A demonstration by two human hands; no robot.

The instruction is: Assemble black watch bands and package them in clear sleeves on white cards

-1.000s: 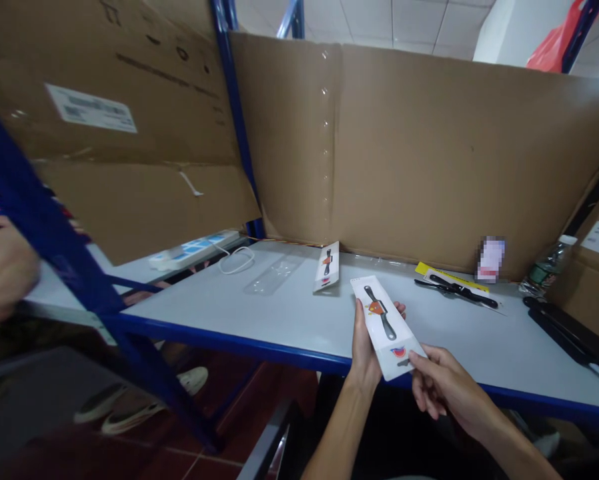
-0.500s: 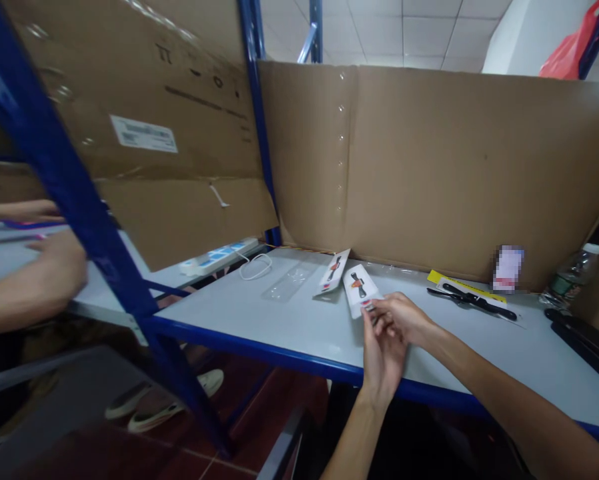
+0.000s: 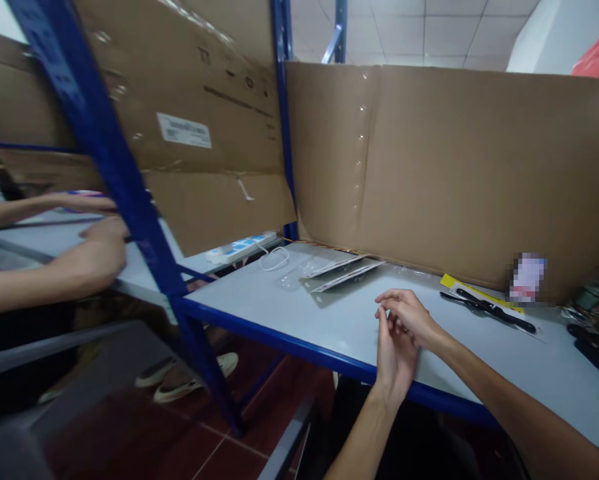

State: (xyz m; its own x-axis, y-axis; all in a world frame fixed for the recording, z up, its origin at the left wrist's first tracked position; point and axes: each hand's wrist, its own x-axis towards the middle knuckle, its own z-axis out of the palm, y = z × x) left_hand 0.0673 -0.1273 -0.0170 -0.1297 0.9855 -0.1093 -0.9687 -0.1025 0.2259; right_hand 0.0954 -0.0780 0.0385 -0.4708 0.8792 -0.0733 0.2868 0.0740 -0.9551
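Note:
My left hand (image 3: 397, 357) is at the table's front edge, palm up, with its fingers curled. Against its fingertips rest the bent, closed fingers of my right hand (image 3: 409, 315). Anything between the fingers is hidden or too small to make out. Beyond them, to the left, two printed cards lie tilted, seen almost edge-on: a rear card (image 3: 333, 266) and a front card (image 3: 348, 275). Neither hand touches them. Clear plastic pieces (image 3: 292, 278) lie to their left. Farther right, a black strap-like item (image 3: 497, 311) lies by a yellow and white card (image 3: 452, 283).
Cardboard panels (image 3: 444, 167) stand behind and left of the table (image 3: 279, 320). A blue post (image 3: 124, 180) rises at left, with a power strip (image 3: 242, 247) beyond. Another person's forearm (image 3: 44, 287) is at far left. A bottle (image 3: 592, 300) and black objects stand at right.
The printed card that both hands held has left them and lies beside the other one. Both cards now show edge-on. The view has shifted left; my hands remain close together.

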